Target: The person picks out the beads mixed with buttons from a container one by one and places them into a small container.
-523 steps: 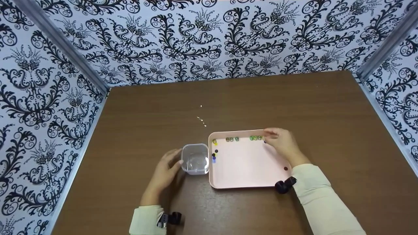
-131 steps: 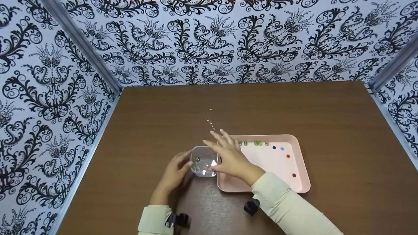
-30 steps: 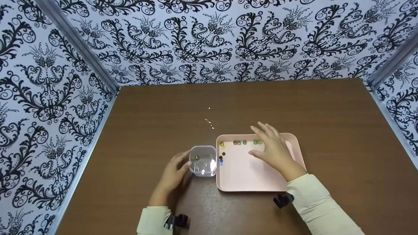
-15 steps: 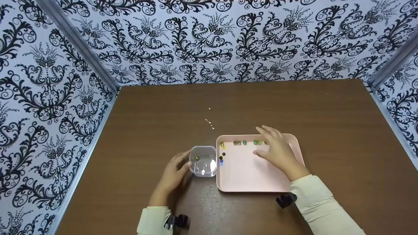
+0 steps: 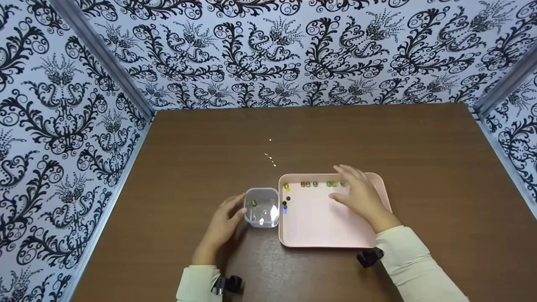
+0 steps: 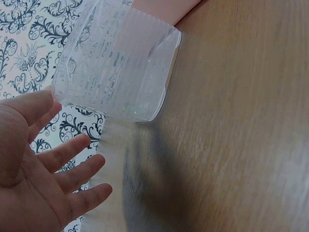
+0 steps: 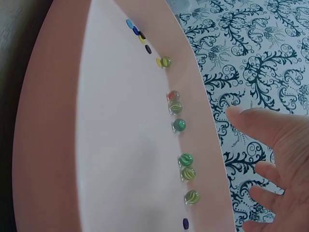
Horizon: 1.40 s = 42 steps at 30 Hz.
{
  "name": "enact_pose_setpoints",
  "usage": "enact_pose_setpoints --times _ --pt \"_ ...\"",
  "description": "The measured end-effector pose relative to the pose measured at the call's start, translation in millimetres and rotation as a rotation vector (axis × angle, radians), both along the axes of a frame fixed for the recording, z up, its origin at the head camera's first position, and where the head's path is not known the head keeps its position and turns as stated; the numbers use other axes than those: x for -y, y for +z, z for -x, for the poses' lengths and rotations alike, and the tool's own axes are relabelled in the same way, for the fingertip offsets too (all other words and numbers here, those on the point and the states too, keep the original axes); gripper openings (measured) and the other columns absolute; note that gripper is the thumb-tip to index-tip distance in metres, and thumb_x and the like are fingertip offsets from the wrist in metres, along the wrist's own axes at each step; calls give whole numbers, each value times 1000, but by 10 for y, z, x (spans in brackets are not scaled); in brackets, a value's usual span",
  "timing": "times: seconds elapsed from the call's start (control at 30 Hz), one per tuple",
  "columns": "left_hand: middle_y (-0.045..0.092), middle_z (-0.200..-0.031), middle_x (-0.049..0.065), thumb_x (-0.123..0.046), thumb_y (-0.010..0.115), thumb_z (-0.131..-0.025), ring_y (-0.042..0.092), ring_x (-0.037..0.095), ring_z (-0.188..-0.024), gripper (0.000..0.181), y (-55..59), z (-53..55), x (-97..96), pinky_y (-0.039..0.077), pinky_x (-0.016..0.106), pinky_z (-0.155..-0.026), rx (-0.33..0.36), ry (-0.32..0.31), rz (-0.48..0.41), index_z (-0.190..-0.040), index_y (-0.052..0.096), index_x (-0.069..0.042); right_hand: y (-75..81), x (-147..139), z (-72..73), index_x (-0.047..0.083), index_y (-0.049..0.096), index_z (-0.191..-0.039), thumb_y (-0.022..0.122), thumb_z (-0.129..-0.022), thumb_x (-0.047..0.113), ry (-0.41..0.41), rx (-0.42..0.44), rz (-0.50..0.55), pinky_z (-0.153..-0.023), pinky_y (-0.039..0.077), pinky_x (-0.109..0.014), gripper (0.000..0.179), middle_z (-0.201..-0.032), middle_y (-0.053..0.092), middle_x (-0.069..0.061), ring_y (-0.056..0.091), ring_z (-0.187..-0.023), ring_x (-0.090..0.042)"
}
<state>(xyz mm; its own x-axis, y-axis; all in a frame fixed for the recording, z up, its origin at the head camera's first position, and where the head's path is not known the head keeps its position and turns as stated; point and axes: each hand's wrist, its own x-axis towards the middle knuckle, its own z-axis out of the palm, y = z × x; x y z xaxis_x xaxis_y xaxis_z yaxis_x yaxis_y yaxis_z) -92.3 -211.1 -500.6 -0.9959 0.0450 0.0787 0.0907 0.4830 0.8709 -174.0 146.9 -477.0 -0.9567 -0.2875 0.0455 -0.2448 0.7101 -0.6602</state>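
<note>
Along the far wall of the pink tray (image 5: 314, 228), a row of glass marbles (image 7: 179, 125), its end marble (image 5: 342, 184) nearest to the right grip (image 5: 358, 197) and, as seen from the head view, close to the gap between thumb and fingers. No long axis to match on a round marble; only the line of the row, running left to right beside that wall. Right grip relaxed, fingers parted, nothing held; height over the tray hard to tell (in the right wrist view, thumb beyond the tray rim (image 7: 218, 130), perhaps only by angle).

Well apart from the row, over at the left side of the clear box (image 5: 261, 189), the left grip (image 5: 224, 220), loosely spread, touching the box without closing round it. Inside the box, toward its left side, a single green marble (image 5: 254, 203). Box set right beside the tray's left wall.

In the way, by judgement: the far wall close behind the row, a neighbouring marble (image 7: 188, 174) near the end marble, and, on the other side, a dark blue chip (image 7: 186, 223). At the tray's far left corner, a lone marble (image 7: 166, 62) with a yellow chip (image 7: 158, 62) beside it; along the left wall, more small chips (image 7: 135, 31). On the desk (image 5: 188, 151), beyond box and tray, white specks (image 5: 270, 157).
</note>
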Motion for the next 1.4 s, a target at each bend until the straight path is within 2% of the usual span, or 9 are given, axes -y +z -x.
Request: enact_pose_setpoints --times 0.73,1.0,1.17,1.4 --pt "53 -134 23 -12 61 -94 43 42 -129 40 8 -2 -11 29 56 -111 14 7 17 -132 57 0 -60 -90 22 8 46 -143 75 -83 17 -40 87 71 -107 34 -58 68 -148 39 -18 31 -137 -43" --pt "55 -131 23 -9 61 -94 46 41 -127 40 -8 9 2 31 57 -109 -28 -28 13 -131 56 2 -64 -113 14 4 46 -142 76 -82 15 -43 84 104 -105 38 -55 68 -145 40 -22 39 -132 -43" --pt "55 -131 23 -9 61 -93 46 42 -127 40 -7 13 4 32 57 -109 -33 -29 19 -131 57 2 -84 -116 32 3 48 -140 76 -82 15 -53 76 105 -106 36 -56 66 -143 43 -24 40 -131 -43" --pt "55 -130 25 -8 61 -93 46 42 -126 39 -2 18 0 32 57 -109 -37 -25 24 -130 57 4 -94 -134 54 3 48 -140 74 -82 17 -74 106 109 -107 35 -57 64 -143 43 -24 38 -133 -44"
